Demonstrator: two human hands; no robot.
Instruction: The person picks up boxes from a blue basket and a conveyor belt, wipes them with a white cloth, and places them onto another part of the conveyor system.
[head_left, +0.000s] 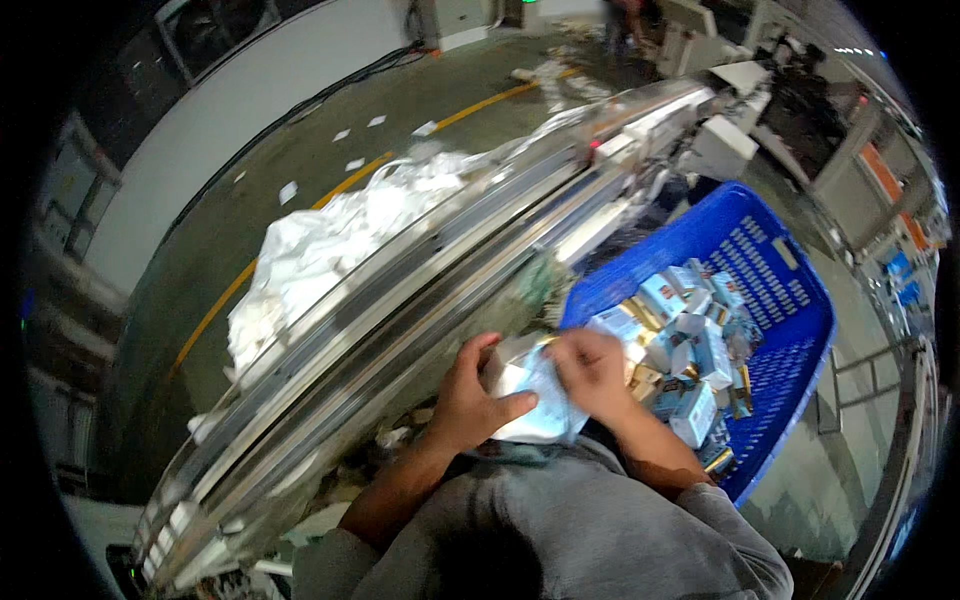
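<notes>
In front of my grey shirt is a light blue and white carton [540, 398], blurred, held close to my body. My left hand [468, 398] grips its left side, with the thumb lying across the near face. At the carton's upper right, my right hand [592, 372] is curled with its fingers drawn in, smeared by motion. Whatever those fingers pinch is hidden. Just right of that hand stands a blue plastic basket [790, 290] with slotted walls. A loose heap of small light blue boxes [712, 355] with gold-brown parts lies inside it.
A long conveyor with metal rails [400, 300] runs diagonally past my left side. Beyond it, white sheeting [330, 260] is heaped on the green floor, near a yellow line [215, 315] and scattered paper scraps. Machines stand at the far right, and a person [622, 25] is at the back.
</notes>
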